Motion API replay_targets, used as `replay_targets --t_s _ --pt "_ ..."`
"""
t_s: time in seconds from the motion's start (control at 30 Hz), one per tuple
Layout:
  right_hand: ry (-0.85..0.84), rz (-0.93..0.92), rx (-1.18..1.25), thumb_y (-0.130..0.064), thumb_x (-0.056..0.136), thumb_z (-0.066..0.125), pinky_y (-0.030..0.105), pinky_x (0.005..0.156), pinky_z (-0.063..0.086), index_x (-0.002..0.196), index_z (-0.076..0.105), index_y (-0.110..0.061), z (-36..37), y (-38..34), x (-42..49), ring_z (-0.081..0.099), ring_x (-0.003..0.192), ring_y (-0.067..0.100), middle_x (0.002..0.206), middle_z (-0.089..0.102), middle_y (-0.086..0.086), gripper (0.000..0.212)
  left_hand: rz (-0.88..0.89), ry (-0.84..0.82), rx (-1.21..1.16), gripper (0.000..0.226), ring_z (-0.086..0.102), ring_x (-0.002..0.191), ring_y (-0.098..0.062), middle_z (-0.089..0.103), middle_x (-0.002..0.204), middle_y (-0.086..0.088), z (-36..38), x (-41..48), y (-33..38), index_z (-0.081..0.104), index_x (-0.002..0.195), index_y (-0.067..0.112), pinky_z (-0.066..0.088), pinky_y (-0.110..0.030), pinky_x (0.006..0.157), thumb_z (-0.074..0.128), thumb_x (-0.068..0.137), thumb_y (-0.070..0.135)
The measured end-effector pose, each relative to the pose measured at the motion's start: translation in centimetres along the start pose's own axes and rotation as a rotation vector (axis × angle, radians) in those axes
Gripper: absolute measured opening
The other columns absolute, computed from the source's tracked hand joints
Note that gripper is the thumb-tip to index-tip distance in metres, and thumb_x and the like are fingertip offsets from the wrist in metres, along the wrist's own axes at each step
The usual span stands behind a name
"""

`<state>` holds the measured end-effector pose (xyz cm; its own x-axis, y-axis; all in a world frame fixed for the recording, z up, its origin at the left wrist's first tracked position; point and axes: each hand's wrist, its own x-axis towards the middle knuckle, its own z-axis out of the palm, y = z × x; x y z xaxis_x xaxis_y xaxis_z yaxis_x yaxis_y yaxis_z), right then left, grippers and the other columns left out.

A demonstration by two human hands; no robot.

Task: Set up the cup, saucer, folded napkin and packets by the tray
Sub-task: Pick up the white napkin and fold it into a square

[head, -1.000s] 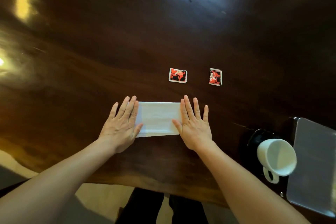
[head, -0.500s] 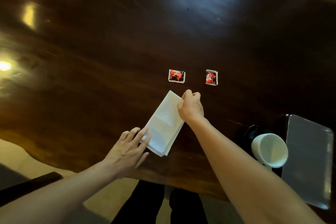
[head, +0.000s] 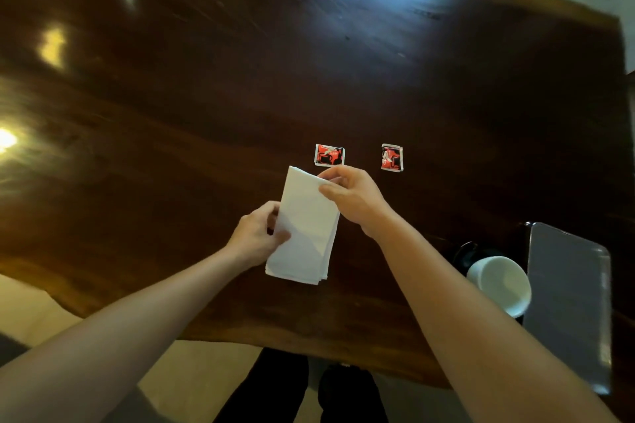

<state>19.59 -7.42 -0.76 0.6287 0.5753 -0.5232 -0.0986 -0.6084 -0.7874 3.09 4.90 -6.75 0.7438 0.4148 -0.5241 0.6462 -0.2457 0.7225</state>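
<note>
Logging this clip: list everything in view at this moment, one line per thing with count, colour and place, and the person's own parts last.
table: one, dark brown glossy wood, fills most of the view
napkin: one, white, folded, held at the centre by both hands
packets: two, red and black, lying apart on the table beyond the napkin
cup: one, white, near right, standing on the saucer
saucer: one, black, mostly hidden under the cup
tray: one, grey, right of the cup at the table's edge
left hand: pinches the napkin's left edge
right hand: pinches the napkin's far right corner
</note>
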Motion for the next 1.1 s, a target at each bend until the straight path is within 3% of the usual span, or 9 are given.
replay_targets --t_s 0.07,0.17,0.33,0.47,0.53,0.67,0.87,1.0,1.1 --pt "0.031 0.086 0.103 -0.023 0.094 0.066 0.029 0.073 0.054 0.125 0.060 -0.026 0.0 0.7 0.3 0.063 0.103 0.015 0.118 0.065 0.002 0.031 -0.010 -0.010 -0.040 0.039 0.067 0.103 -0.017 0.067 0.106 0.007 -0.1 0.0 0.4 0.054 0.119 0.027 0.055 -0.024 0.071 0.076 0.086 0.024" --pt "0.052 0.286 0.256 -0.021 0.088 0.074 0.047 0.088 0.058 0.149 0.038 -0.032 0.2 2.8 -0.6 0.059 0.116 0.024 0.138 0.051 0.004 0.072 -0.080 -0.066 -0.267 0.054 0.071 0.095 -0.015 0.070 0.102 0.002 -0.1 -0.9 1.2 0.047 0.126 0.032 0.060 -0.032 0.072 0.079 0.084 0.021" --pt "-0.089 0.415 0.749 -0.005 0.077 0.082 0.055 0.091 0.058 0.151 0.027 -0.050 -0.2 5.8 -3.4 0.067 0.111 0.033 0.138 0.045 0.003 0.102 -0.011 -0.056 -0.402 0.067 0.071 0.096 -0.020 0.071 0.102 -0.005 -0.3 -3.0 2.8 0.045 0.137 0.044 0.060 -0.036 0.077 0.078 0.085 0.016" --pt "-0.193 0.309 0.795 0.001 0.073 0.083 0.047 0.093 0.058 0.126 0.068 -0.038 -0.3 4.8 -6.1 0.062 0.117 0.032 0.134 0.055 0.007 0.067 0.058 -0.006 -0.429 0.046 0.067 0.099 -0.023 0.071 0.104 -0.002 -1.6 -4.0 4.9 0.065 0.118 0.041 0.056 -0.035 0.078 0.077 0.085 0.013" --pt "-0.193 0.246 0.726 0.001 0.073 0.083 0.039 0.087 0.061 0.111 0.077 -0.032 -0.7 3.7 -7.5 0.065 0.114 0.028 0.129 0.060 0.011 0.050 0.090 0.035 -0.436 0.038 0.067 0.097 -0.025 0.072 0.101 -0.001 -2.4 -4.6 6.2 0.071 0.108 0.037 0.056 -0.035 0.078 0.078 0.083 0.009" --pt "-0.046 0.102 0.641 -0.003 0.074 0.085 0.035 0.086 0.061 0.102 0.080 -0.031 -1.5 1.7 -9.8 0.069 0.107 0.024 0.121 0.066 0.007 0.040 0.112 0.014 -0.553 0.031 0.070 0.099 -0.027 0.075 0.102 -0.003 -3.8 -5.9 9.0 0.077 0.103 0.027 0.061 -0.048 0.083 0.081 0.079 0.006" --pt "0.240 -0.071 0.513 -0.006 0.076 0.084 0.023 0.074 0.061 0.106 0.076 -0.034 -3.8 -0.5 -12.3 0.071 0.098 0.011 0.099 0.076 -0.007 0.041 0.253 0.005 -0.409 0.033 0.071 0.091 -0.009 0.073 0.101 -0.001 -5.1 -6.9 13.0 0.077 0.100 0.027 0.061 -0.025 0.066 0.080 0.079 0.001" --pt "0.408 -0.188 0.456 -0.010 0.079 0.083 0.015 0.065 0.057 0.123 0.067 -0.030 -5.8 -2.0 -13.9 0.069 0.096 0.003 0.102 0.072 -0.019 0.051 0.431 0.096 -0.112 0.035 0.072 0.081 -0.009 0.075 0.092 0.002 -5.0 -7.4 15.5 0.076 0.104 0.022 0.061 -0.025 0.074 0.085 0.074 0.006" --pt "0.479 -0.242 0.452 -0.011 0.081 0.082 0.017 0.071 0.059 0.127 0.065 -0.028 -7.3 -2.5 -15.1 0.068 0.106 0.008 0.114 0.073 -0.009 0.052 0.481 0.167 -0.195 0.034 0.072 0.087 -0.011 0.076 0.095 0.001 -4.5 -7.6 17.5 0.077 0.105 0.019 0.062 -0.029 0.074 0.086 0.074 0.008"
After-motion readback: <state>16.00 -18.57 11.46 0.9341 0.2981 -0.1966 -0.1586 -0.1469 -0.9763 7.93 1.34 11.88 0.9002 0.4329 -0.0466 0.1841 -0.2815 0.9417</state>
